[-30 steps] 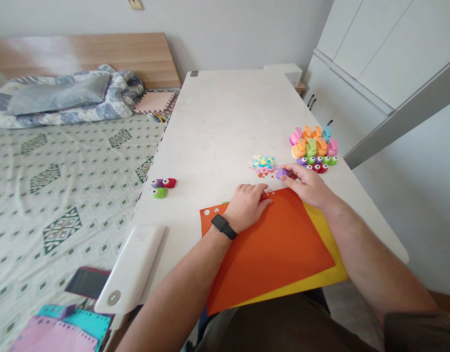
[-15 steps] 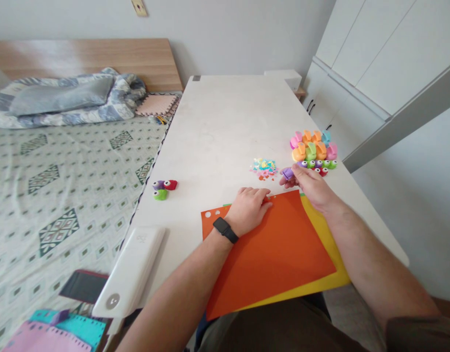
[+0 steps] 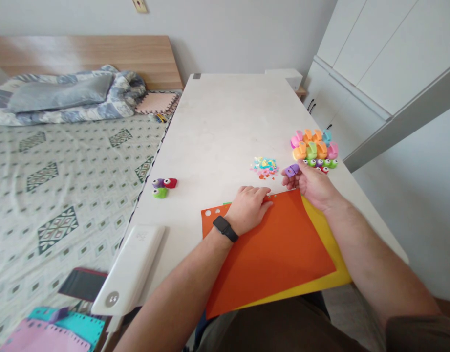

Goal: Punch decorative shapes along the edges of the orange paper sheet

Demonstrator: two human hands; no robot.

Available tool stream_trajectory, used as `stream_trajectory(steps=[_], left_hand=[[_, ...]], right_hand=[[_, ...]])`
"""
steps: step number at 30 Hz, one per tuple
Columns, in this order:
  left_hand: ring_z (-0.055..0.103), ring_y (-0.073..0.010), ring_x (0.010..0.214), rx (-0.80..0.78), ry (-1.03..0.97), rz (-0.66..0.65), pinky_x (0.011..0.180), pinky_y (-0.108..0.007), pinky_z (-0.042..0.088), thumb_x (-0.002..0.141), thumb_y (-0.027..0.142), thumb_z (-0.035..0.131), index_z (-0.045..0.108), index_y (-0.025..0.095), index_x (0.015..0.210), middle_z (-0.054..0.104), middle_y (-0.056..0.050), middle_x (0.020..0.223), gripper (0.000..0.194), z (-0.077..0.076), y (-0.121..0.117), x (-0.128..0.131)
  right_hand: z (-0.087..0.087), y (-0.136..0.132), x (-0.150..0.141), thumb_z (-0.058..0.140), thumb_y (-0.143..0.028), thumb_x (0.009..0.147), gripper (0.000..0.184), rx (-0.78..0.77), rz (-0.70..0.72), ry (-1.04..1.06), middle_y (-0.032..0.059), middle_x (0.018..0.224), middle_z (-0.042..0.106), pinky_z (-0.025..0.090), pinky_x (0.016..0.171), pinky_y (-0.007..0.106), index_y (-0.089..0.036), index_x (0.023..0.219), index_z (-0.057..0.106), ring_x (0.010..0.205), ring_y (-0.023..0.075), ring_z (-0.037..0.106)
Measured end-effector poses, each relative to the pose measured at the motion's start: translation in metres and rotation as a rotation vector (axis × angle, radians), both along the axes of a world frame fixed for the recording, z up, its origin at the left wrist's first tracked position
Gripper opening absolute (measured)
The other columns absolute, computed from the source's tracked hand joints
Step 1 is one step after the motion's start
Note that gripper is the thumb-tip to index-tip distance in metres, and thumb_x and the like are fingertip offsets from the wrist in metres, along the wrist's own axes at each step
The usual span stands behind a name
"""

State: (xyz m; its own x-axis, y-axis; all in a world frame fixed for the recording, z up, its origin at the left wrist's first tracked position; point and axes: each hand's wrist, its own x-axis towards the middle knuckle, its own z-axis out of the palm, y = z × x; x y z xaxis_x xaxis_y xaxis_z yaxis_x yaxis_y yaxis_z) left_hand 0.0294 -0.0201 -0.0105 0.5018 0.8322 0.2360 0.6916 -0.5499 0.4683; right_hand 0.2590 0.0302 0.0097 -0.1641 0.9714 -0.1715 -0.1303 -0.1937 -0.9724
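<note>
My left hand (image 3: 248,208), with a black watch at the wrist, lies palm down across the top edge of an orange paper sheet (image 3: 272,259). Its fingers are spread a little and rest on the sheet. Holes show along that top edge. Beneath the orange sheet, part of a yellow sheet (image 3: 332,244) sticks out at the right. My right hand (image 3: 314,186) is closed on a small purple craft hole punch (image 3: 292,170), held just beyond the sheet's top right corner. Loose paper confetti (image 3: 264,167) is piled on the table to the left of the punch.
Several colourful punches (image 3: 310,146) stand in rows at the right edge. Three small punches with eyes (image 3: 160,188) sit at the left. A white device (image 3: 131,269) lies at the table's left corner. Pink and blue punched sheets (image 3: 45,332) lie lower left, beside the bed.
The purple punch has turned in my right hand and moved slightly to the right, so more of its face shows. My left hand and the paper stay where they were.
</note>
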Motion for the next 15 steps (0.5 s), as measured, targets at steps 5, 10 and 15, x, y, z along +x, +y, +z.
stream_trajectory(steps=[5, 10, 15], left_hand=[[0.069, -0.0252, 0.101, 0.008, 0.011, -0.008, 0.099, -0.043, 0.049, 0.099, 0.031, 0.063, 0.063, 0.016, 0.125, 0.076, -0.009, 0.109, 0.03, 0.0001, -0.0003, 0.0], [0.069, -0.0255, 0.102, 0.01, 0.015, -0.007, 0.099, -0.043, 0.049, 0.099, 0.031, 0.063, 0.062, 0.015, 0.125, 0.076, -0.009, 0.109, 0.031, 0.001, -0.0008, 0.0002], [0.069, -0.0255, 0.102, 0.005, 0.018, -0.013, 0.099, -0.044, 0.049, 0.099, 0.032, 0.062, 0.063, 0.015, 0.125, 0.076, -0.009, 0.11, 0.031, -0.0002, -0.0008, 0.0005]], right_hand=[[0.002, -0.0002, -0.0018, 0.061, -0.069, 0.091, 0.052, -0.017, 0.004, 0.008, 0.0073, 0.076, 0.073, 0.049, 0.062, 0.029, -0.019, 0.085, 0.072, 0.067, 0.0176, 0.065], [-0.0013, 0.0018, -0.0012, 0.067, -0.067, 0.09, 0.048, 0.012, -0.007, -0.02, 0.0053, 0.074, 0.07, 0.045, 0.058, 0.027, -0.019, 0.085, 0.073, 0.064, 0.0146, 0.059], [-0.0048, 0.0055, -0.0038, 0.078, -0.056, 0.085, 0.036, 0.091, -0.026, -0.097, 0.0014, 0.072, 0.065, 0.038, 0.054, 0.024, -0.02, 0.084, 0.073, 0.063, 0.0114, 0.053]])
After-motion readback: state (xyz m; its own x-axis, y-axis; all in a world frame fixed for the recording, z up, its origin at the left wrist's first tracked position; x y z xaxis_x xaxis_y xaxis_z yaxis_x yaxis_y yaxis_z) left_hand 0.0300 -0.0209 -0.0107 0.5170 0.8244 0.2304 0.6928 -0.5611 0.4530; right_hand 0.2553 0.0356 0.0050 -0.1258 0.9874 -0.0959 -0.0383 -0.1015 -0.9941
